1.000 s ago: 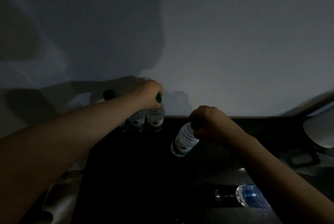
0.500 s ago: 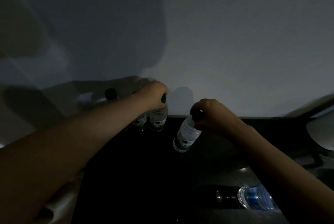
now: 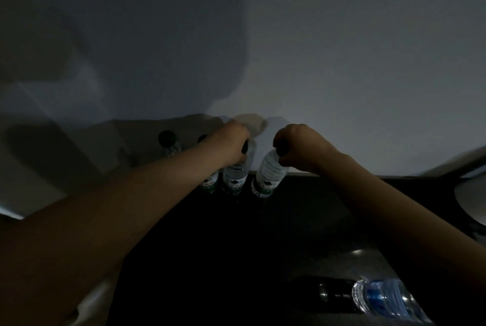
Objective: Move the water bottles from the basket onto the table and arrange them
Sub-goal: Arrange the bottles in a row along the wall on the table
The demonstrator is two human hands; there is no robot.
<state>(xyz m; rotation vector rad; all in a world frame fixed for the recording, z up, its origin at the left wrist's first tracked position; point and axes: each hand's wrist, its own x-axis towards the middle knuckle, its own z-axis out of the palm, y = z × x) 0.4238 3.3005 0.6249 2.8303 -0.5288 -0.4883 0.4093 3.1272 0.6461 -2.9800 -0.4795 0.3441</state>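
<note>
- Grey wall (image 3: 342, 62) fills the upper half of your view, crossed by soft shadows. Below it lies a dark table (image 3: 289, 225), so dim that its surface barely shows.
- Your left hand (image 3: 231, 141) is out at the table's far edge. Its fingers (image 3: 243, 135) are curled down over the dark cap of an upright water bottle (image 3: 235, 179). The bottle sits straight below your knuckles, with its white-and-green label facing you.
- Your right hand (image 3: 302, 146) is near the left one but not touching it. Its fingers (image 3: 281, 140) are closed round the dark cap of a second water bottle (image 3: 266, 177).
- That second bottle is tilted: the cap is up inside your fingertips and the base is angled leftward, just beside the bottle under your left hand.
- You cannot tell whether either base touches the table, as the dark swallows the bottoms.
- A third bottle (image 3: 209, 183) stands just left of these, mostly hidden behind your left forearm.
- A fourth bottle (image 3: 168, 143) stands farther left against the wall, and only its dark cap and neck are visible.
- At the lower right a blue-labelled bottle (image 3: 381, 296) lies on its side. A dark cylindrical object (image 3: 334, 292) sits against its left end, too dim to identify.
- A pale rounded object (image 3: 470, 194) is cut off by the right edge.
</note>
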